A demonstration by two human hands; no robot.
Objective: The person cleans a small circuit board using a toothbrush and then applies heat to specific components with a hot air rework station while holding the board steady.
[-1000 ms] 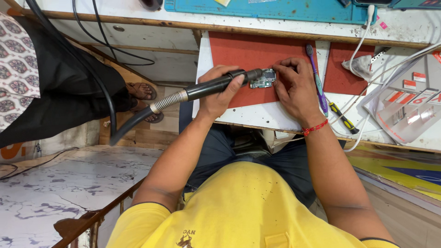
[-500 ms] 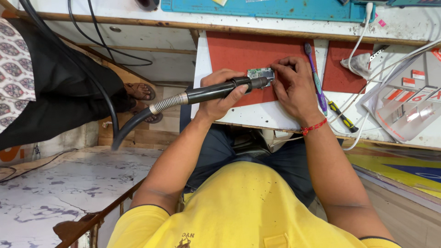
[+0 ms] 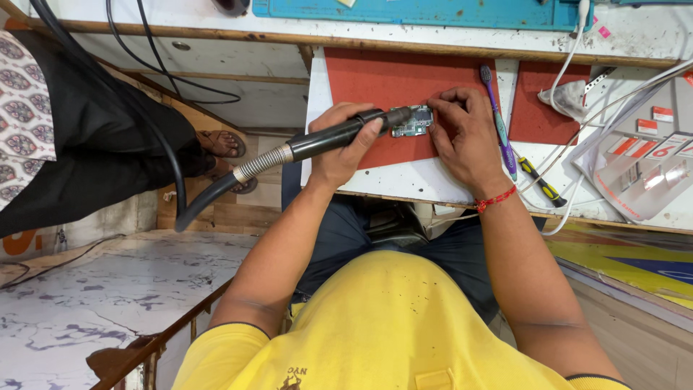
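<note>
A black hot-air handpiece (image 3: 339, 136) w/ a ribbed metal collar and thick black hose is gripped in the left hand (image 3: 345, 148), fingers wrapped round the barrel, nozzle aimed at a small green circuit board (image 3: 413, 121). The board lies on a red mat (image 3: 375, 83), just past the left knuckles and directly under the right fingertips (image 3: 442, 108). The right hand (image 3: 465, 137) is laid flat beside the board, fingers pressed on its edge; nothing is enclosed in it, the board is only pinned down.

To the outer side of the right hand a purple toothbrush (image 3: 498, 119) and a black-yellow screwdriver (image 3: 538, 182) are seen, w/ white cables (image 3: 570, 65) and clear plastic packets (image 3: 642, 173) further out. A second red mat (image 3: 541, 108) sits beyond the brush. Past the left forearm, another person's sandalled foot (image 3: 220, 144) is visible at floor level.

Risks, as judged: the right fingertips are v. close to the nozzle, so a burn is likely if the handpiece drifts. The board is held by pressure only; a slip could let it skid. Nearby parts may be overheated if the nozzle is kept on one spot. The hose, hanging off the bench edge, could drag the handpiece off aim.
</note>
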